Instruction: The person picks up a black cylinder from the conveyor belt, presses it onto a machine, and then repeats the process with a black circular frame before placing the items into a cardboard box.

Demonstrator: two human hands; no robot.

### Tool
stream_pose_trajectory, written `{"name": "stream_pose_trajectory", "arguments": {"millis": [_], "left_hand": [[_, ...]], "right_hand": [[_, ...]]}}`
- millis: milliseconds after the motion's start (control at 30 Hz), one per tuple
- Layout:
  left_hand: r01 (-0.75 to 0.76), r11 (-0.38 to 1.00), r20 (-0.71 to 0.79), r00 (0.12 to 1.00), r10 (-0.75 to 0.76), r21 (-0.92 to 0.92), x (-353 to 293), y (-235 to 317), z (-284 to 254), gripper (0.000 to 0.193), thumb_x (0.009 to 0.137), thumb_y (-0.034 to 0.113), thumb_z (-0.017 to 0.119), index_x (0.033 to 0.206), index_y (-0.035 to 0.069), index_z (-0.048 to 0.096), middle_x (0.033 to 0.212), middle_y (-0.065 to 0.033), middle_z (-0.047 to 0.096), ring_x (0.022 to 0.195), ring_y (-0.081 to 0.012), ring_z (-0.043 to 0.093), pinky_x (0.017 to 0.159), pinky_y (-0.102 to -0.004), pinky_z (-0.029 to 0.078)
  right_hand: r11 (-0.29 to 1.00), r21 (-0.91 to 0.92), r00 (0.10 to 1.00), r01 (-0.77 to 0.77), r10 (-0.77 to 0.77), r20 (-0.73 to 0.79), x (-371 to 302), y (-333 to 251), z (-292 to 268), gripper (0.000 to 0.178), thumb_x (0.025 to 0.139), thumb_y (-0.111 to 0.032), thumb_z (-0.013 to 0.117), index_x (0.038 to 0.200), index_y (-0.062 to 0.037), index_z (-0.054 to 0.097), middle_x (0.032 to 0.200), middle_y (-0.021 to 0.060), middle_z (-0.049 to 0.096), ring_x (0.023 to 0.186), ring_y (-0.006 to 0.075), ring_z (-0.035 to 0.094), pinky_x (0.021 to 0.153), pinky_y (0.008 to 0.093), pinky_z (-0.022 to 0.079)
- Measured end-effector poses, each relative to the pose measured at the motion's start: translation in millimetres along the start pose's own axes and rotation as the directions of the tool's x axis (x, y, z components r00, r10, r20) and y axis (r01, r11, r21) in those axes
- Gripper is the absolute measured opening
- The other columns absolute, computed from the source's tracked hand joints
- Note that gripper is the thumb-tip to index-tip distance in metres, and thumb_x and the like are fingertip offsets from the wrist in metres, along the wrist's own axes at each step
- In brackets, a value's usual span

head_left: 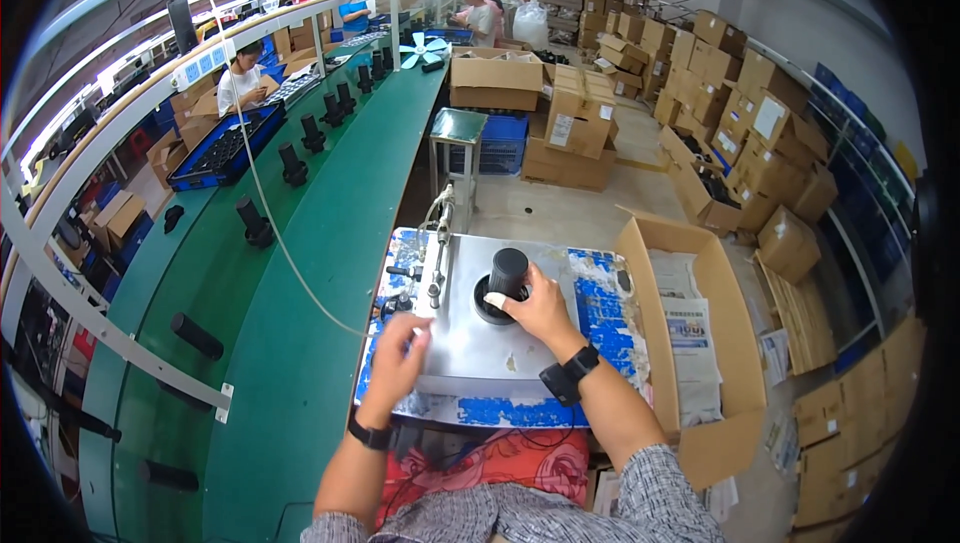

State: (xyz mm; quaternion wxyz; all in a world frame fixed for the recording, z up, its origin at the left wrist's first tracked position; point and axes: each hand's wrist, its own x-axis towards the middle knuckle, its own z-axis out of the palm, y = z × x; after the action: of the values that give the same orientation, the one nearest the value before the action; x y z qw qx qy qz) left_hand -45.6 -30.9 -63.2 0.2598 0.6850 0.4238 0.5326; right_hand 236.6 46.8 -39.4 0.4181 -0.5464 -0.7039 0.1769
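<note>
My right hand (pixel 538 305) grips a black cylindrical part (pixel 508 273) that stands upright in a round black seat on a silver metal fixture plate (pixel 480 348). A white tape wraps one fingertip of that hand. My left hand (pixel 400 353) rests with its fingers apart on the left edge of the plate, close to a vertical metal lever assembly (pixel 440 248). The plate lies on a small table (pixel 590 308) with a worn blue and white top.
A green conveyor belt (pixel 300 273) runs along my left, carrying several black cylindrical parts (pixel 255 223). An open cardboard box (pixel 700 343) lined with newspaper sits at my right. Stacked cartons (pixel 730 73) fill the floor beyond. Other people (pixel 240 83) work at the far side.
</note>
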Motion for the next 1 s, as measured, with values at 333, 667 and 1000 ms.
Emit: {"name": "stream_pose_trajectory", "arguments": {"millis": [333,667,1000], "left_hand": [[0.054,0.735,0.22,0.937,-0.271,0.676,132.5,-152.9,-31.6,0.028,0.105,0.026,0.062,0.118,0.003,0.07,0.124,-0.0212,0.07,0.112,-0.0454,0.068,0.094,-0.0531,0.055],[0.079,0.764,0.044,0.989,-0.14,0.641,91.2,-104.5,-21.2,0.032,0.106,0.027,0.06,0.125,0.001,0.068,0.136,-0.0229,0.066,0.117,-0.0442,0.068,0.098,-0.0517,0.055],[-0.171,0.951,-0.251,0.939,0.236,0.257,-59.5,117.9,-74.9,0.045,0.09,0.014,0.08,0.13,0.0,0.065,0.128,-0.0176,0.066,0.11,-0.0311,0.064,0.096,-0.0392,0.05]], "right_hand": [[1.0,0.0,1.0,-0.018,0.018,-0.004,-2.3,-6.4,7.9,0.064,0.08,-0.032,0.092,0.129,-0.0025,0.066,0.113,0.0182,0.078,0.104,0.0318,0.077,0.093,0.0411,0.06],[1.0,-0.031,1.0,0.005,-0.006,-0.029,0.3,1.3,8.3,0.061,0.08,-0.033,0.091,0.126,-0.0016,0.067,0.11,0.02,0.077,0.102,0.0368,0.076,0.092,0.0438,0.06],[0.746,0.502,0.899,0.438,-0.373,-0.231,-6.8,-193.1,-92.2,0.048,0.081,-0.017,0.091,0.122,-0.0038,0.07,0.112,0.011,0.075,0.101,0.0226,0.075,0.086,0.0376,0.059]]}}
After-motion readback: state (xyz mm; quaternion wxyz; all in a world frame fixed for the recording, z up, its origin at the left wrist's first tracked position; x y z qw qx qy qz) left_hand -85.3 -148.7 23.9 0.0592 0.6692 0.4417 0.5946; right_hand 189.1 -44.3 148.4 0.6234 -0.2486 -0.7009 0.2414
